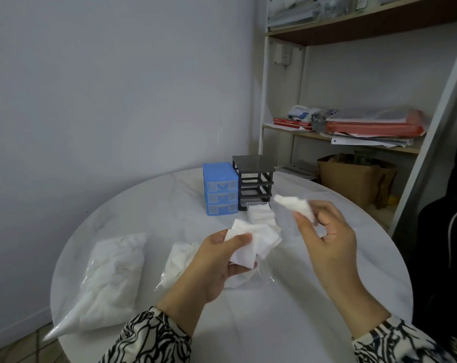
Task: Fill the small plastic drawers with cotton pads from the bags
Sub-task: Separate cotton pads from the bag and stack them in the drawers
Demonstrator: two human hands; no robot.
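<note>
My left hand (217, 260) grips a loose bunch of white cotton pads (251, 242) above the table's middle. My right hand (324, 231) pinches a few more pads (295, 204) between thumb and fingers, raised a little higher. Behind them a clear drawer (260, 214) pulled out of its frame lies on the table with pads in it. The blue drawer unit (219, 188) stands with three drawers shut. The dark frame (253, 183) beside it has empty slots. A full bag of pads (112, 279) lies at the left, and an opened bag (180, 260) lies under my left hand.
The round white marble table (313, 297) ends close to my sleeves. A shelf unit (353, 132) with books, papers and a red folder stands at the back right, with a brown paper bag (353, 176) beneath. A dark chair back is at the far right.
</note>
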